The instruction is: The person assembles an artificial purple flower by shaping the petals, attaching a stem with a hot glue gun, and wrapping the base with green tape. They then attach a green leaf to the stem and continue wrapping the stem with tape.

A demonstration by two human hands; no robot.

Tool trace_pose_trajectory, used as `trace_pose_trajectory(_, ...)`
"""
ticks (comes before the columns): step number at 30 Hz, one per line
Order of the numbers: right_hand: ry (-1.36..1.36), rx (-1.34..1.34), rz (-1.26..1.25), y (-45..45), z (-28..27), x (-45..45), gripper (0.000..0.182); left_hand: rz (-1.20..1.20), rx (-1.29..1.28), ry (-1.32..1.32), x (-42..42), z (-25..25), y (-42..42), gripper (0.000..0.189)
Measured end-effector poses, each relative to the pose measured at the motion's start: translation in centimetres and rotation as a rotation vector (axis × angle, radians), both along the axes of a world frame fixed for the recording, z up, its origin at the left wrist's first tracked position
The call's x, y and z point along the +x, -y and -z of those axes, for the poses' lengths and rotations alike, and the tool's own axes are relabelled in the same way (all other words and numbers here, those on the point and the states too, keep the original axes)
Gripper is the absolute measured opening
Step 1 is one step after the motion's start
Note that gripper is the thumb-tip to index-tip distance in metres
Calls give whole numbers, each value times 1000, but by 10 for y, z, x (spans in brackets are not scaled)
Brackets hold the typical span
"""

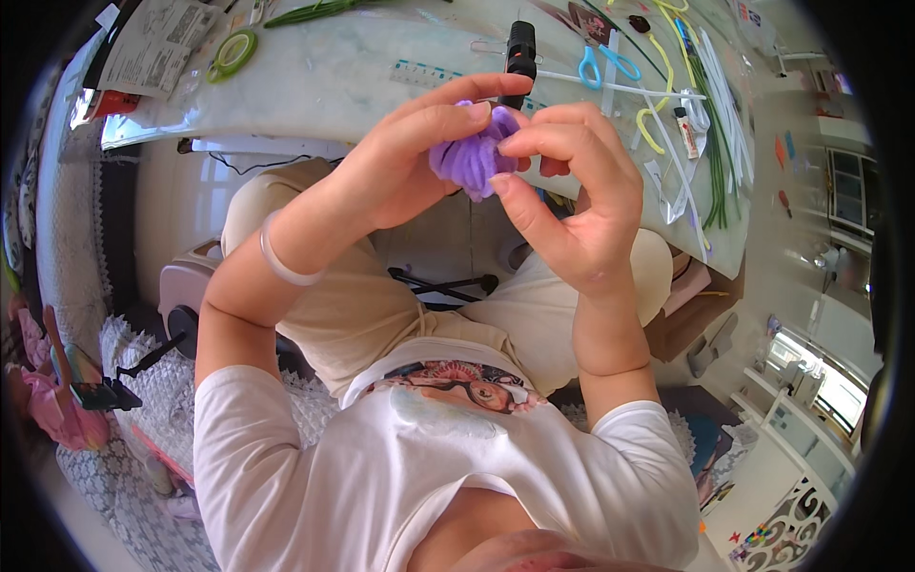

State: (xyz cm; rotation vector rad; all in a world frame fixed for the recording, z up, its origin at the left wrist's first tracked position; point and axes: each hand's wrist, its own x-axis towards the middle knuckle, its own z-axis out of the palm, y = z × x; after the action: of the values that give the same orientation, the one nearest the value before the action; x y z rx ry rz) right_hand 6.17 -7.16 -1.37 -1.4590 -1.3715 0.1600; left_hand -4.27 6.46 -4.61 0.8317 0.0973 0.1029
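Observation:
A purple flower-like bundle of fuzzy chenille stems (468,163) is held up above the near edge of the table. My left hand (407,154) wraps its left side, the thumb lying along the top of it. On the right, my right hand (582,179) pinches at the bundle's edge with thumb and index finger. Both palms hide part of the bundle's underside. Just behind the fingers lies a black hot glue gun (521,53), its lower end covered by my hands.
On the marble-patterned table (322,93) lie green tape (232,55), a clear ruler (422,72), blue-handled scissors (607,66), and a small tube (685,134). White sticks (718,107) and green stems (715,171) line the right side. A phone on a holder (106,395) stands at left.

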Motion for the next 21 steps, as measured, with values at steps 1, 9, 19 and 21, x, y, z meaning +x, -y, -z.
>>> trace_pose_trajectory(1,-6,0,-6,0,1,0,21,-2,10,-1,1,-1,1,73)
trace_pose_trajectory(9,-67,8,-26,8,-10,10,34,69,156,224,-1,-2,-4,105)
trace_pose_trajectory(19,-12,-9,-40,8,-7,15,41,-91,308,270,-5,-10,-3,115)
trace_pose_trajectory(21,-109,-98,-59,6,0,17,39,-268,346,250,-5,-20,0,122)
